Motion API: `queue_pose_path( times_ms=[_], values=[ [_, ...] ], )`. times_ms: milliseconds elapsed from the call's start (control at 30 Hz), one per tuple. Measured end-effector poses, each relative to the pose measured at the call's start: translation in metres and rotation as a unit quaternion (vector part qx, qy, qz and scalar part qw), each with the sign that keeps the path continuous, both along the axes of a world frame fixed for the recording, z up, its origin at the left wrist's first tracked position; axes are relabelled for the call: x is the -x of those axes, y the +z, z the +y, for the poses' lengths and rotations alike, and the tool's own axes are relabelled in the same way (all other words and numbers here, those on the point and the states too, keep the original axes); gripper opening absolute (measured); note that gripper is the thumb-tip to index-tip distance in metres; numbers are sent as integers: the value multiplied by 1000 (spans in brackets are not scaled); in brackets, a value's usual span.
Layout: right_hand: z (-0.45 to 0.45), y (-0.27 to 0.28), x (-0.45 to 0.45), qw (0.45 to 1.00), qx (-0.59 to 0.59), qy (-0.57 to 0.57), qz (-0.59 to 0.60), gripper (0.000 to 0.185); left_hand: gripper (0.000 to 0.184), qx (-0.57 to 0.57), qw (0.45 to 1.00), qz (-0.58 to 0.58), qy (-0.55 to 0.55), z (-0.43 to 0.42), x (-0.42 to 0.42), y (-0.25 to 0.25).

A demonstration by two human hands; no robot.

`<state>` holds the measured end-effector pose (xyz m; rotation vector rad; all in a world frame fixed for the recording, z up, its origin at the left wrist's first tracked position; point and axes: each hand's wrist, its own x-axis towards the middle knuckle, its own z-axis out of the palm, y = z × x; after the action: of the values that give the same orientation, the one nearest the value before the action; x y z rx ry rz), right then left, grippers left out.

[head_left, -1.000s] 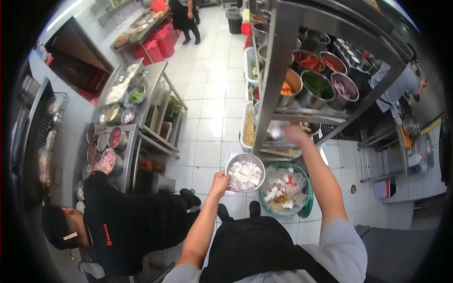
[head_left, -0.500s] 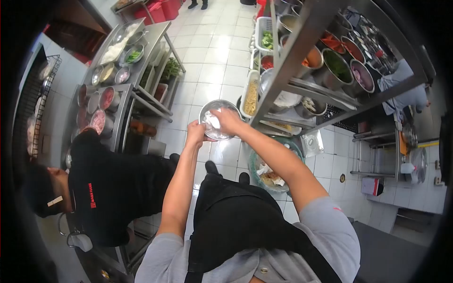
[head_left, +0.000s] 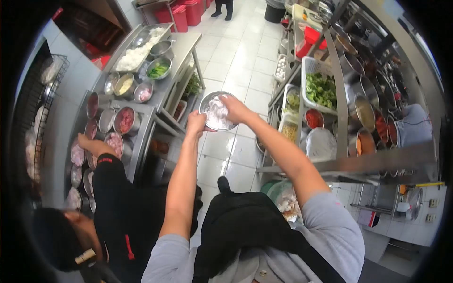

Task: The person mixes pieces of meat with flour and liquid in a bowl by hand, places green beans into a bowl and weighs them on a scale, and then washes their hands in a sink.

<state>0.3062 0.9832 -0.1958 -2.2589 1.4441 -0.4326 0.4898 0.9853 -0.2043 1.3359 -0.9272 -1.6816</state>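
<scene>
Left hand point(head_left: 195, 123) pinches metal bowl point(head_left: 203, 101) at its near-left rim. Right hand point(head_left: 237, 110) inside bowl, on white food point(head_left: 215, 107); finger closure can't tell. Red sleeve marking point(head_left: 104, 160), left of bowl: illegible.

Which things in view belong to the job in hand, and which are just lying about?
Apparently in use:
- metal bowl, held by the left hand
- white contents, with the right hand among them

Apparently just lying about:
- leafy greens in a white basket
- red bins
</scene>
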Motion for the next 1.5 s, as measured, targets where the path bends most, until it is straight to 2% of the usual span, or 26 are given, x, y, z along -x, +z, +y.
queue_pose_path(
  times_ms=[67,100,200,233,267,333,367,400,467,533,633,667,767,867,900,967,1033,1067,1100,1133,1200,1267,1333,1400,1467,1500],
  values=[
    [1,-9,-13,981,141,-132,-4,60,24,69,997,-1,31,-17,20,24],
    [-21,-14,-11,989,47,-119,-72,67,25,65,998,-16,20,-32,28,18],
    [-92,-21,24,979,-16,-197,-50,81,19,-21,997,40,63,-69,55,-5],
    [-102,-10,27,972,2,-230,-53,86,20,-16,997,8,69,-111,55,-61],
    [-117,-8,37,970,2,-237,-56,86,20,-16,998,5,62,-133,60,-52],
    [-146,-13,67,998,41,17,-33,80,21,-12,999,29,-11,-166,73,-19],
    [-173,-17,87,987,-34,-16,-155,83,24,-21,998,28,-56,-187,74,-14],
    [-180,-10,86,986,-33,-22,-163,83,24,1,997,-5,-81,-199,81,2],
    [-202,5,88,992,17,-108,-56,75,25,5,987,-33,-154,-237,101,15],
    [-247,3,107,993,39,-110,-8,67,26,-13,993,-24,-117,-268,111,10],
    [-308,-5,111,974,197,-95,-54,69,27,-7,998,44,-35,-313,118,15],
    [-313,-7,106,976,196,-78,-52,69,25,14,997,77,22,-331,122,19],
    [-363,0,110,982,-31,-160,-94,75,24,69,996,28,54,-381,147,17],
    [-445,-18,129,961,60,-256,-87,82,24,24,994,60,86,-433,166,9],
    [-462,-13,128,959,135,-228,-98,80,25,2,992,78,96,-456,165,3],
    [-492,-5,155,998,62,-18,-7,78,28,-24,995,93,35,-514,173,-21],
    [-526,10,186,984,-41,-88,-147,83,27,-17,993,9,-113,-560,188,5],
    [-540,25,196,987,-95,-113,-60,83,29,-25,989,0,-143,-574,201,23],
    [-543,6,203,986,69,-144,-56,71,29,2,986,12,-168,-594,217,19],
    [-559,-9,215,974,114,-186,-58,69,30,9,982,8,-191,-607,233,22],
    [-589,13,256,978,26,-204,16,65,30,36,970,3,-240,-640,273,28],
    [-617,-8,280,963,75,-257,-27,69,26,-32,989,62,-131,-668,300,15],
    [-639,-22,295,926,187,-327,10,73,29,-8,989,69,-133,-701,343,15],
    [-653,-16,306,939,80,-330,58,76,31,77,978,28,-190,-728,365,5],
    [-696,-4,355,932,-30,-361,-26,79,30,78,981,8,-178,-756,391,-12],
    [-715,0,370,935,-13,-353,-22,78,30,16,989,39,-143,-770,399,-17]
  ],
)
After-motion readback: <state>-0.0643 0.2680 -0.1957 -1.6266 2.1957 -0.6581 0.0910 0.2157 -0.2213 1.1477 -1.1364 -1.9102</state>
